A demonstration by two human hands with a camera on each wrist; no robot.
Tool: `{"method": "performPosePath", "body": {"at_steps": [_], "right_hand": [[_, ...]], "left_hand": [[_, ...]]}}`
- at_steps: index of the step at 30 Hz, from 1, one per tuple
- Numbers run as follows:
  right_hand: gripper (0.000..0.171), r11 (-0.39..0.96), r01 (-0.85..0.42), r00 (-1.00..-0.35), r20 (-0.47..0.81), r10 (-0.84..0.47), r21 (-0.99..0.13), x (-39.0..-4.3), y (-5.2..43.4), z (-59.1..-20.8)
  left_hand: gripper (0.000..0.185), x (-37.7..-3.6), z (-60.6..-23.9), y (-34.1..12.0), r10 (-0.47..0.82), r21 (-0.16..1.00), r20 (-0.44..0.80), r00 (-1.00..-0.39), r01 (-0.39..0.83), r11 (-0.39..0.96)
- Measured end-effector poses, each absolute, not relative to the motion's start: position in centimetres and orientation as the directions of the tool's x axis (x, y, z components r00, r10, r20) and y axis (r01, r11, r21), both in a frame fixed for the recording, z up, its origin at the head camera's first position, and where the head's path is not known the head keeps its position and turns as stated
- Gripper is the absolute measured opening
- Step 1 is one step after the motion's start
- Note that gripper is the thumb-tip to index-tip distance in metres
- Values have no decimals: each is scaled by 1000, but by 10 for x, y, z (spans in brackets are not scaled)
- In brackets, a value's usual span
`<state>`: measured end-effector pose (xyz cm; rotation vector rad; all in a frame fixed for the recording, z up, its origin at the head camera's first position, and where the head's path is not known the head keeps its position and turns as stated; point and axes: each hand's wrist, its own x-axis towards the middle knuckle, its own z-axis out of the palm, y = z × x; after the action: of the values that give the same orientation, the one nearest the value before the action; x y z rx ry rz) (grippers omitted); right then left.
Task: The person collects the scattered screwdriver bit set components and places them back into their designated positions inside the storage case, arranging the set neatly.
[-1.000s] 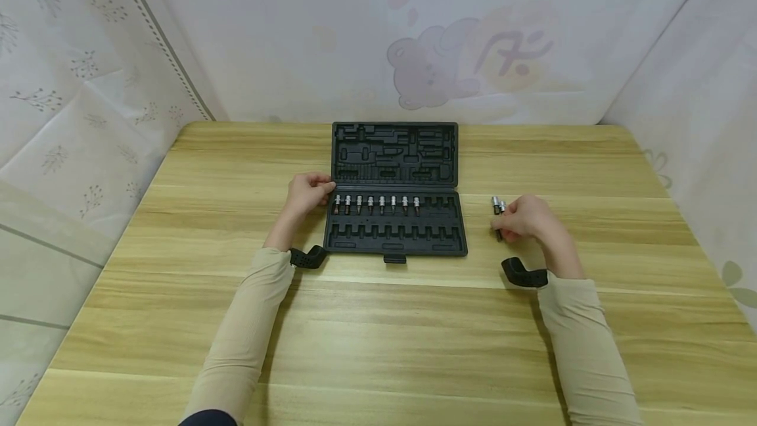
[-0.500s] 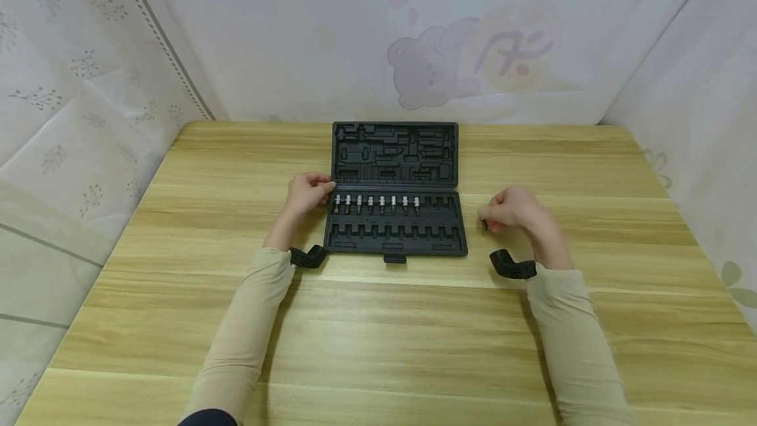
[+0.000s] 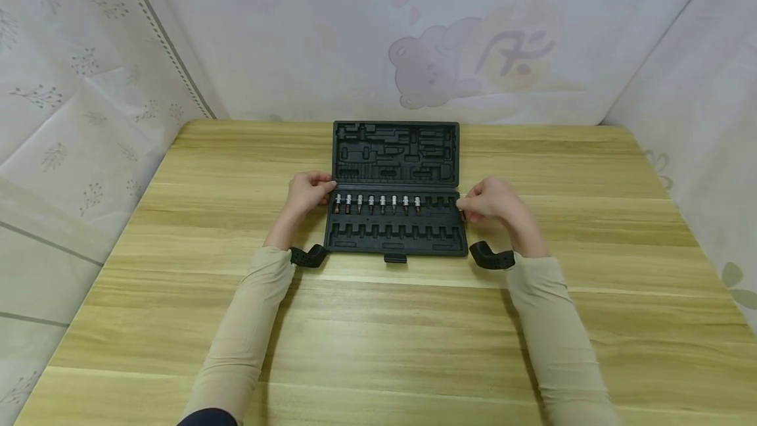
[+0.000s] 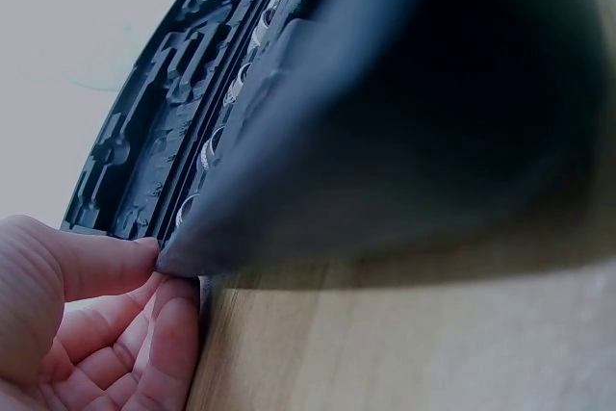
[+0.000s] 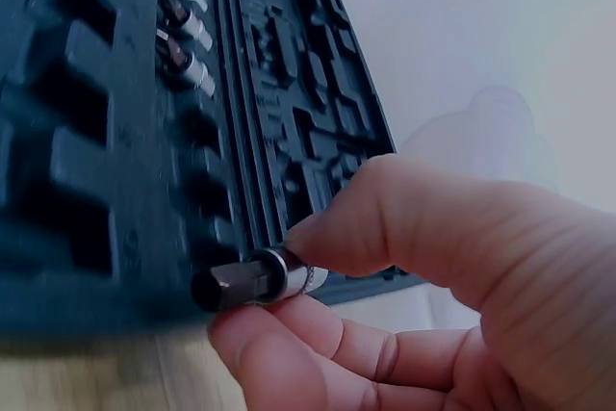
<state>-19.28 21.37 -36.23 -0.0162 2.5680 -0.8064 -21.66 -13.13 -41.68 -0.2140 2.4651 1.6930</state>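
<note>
Socket bit [image 5: 252, 281] pinched between my right hand's [image 3: 495, 205] thumb and fingers, its dark hex end pointing out toward the right edge of the open black tool case [image 3: 397, 242], which lies between my two hands on the wooden table [image 3: 378, 340]. My left hand [image 3: 307, 193] rests at the case's left side, thumb and curled fingers gripping its corner near the hinge line, as the left wrist view shows [image 4: 87, 334]. A row of eight bits [image 3: 376, 204] stands seated in the upper slots of the case's near half, starting just beside my left hand and running toward my right; the slots nearest my right hand are unfilled. The moulded lid [image 3: 396, 152] lies flat beyond both hands. Black wrist mounts [image 3: 491, 258] sit at my beige sleeves [image 3: 248, 327].
</note>
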Motion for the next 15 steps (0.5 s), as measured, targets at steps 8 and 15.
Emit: {"method": "performPosePath", "body": {"at_steps": [8, 15], "right_hand": [[24, 785, 185, -886, -447, -128, -591, -202, 197, -364], [29, 815, 164, -879, -457, -135, -556, -213, 182, -368]], "left_hand": [[27, -217, -416, -131, -36, 912, -211, -977, -210, 352], [26, -218, -416, -131, -37, 909, -212, -977, -211, 359]]}}
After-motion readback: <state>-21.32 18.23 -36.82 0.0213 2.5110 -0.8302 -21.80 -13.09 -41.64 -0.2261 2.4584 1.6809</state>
